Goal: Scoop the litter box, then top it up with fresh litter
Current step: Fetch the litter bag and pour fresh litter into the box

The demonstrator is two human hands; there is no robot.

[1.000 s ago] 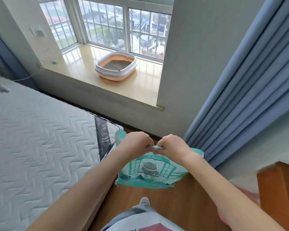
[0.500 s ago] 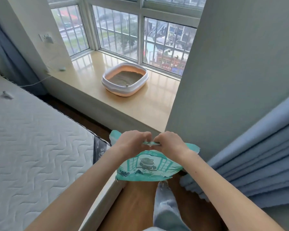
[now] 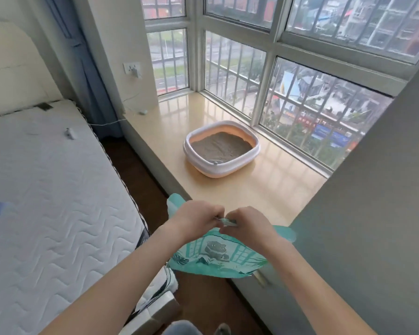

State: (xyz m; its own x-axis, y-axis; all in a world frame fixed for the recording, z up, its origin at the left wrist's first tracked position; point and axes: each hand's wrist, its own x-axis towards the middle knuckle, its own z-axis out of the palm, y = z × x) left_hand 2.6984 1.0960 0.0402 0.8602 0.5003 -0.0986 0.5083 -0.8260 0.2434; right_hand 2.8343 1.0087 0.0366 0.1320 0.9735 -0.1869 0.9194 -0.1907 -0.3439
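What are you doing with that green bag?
A person is holding a green bag of cat litter in front of them, left hand and right hand both pinching its top edge. The litter box sits on the window ledge ahead, with grey litter inside. Nothing is being poured.

The litter box (image 3: 221, 148) is sitting on the window ledge (image 3: 271, 189), right of the mattress (image 3: 53, 201); the litter bag (image 3: 218, 257) is hanging before it.

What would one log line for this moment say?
both hands: left hand, right hand pinch teal litter bag top | litter box: on windowsill, apart
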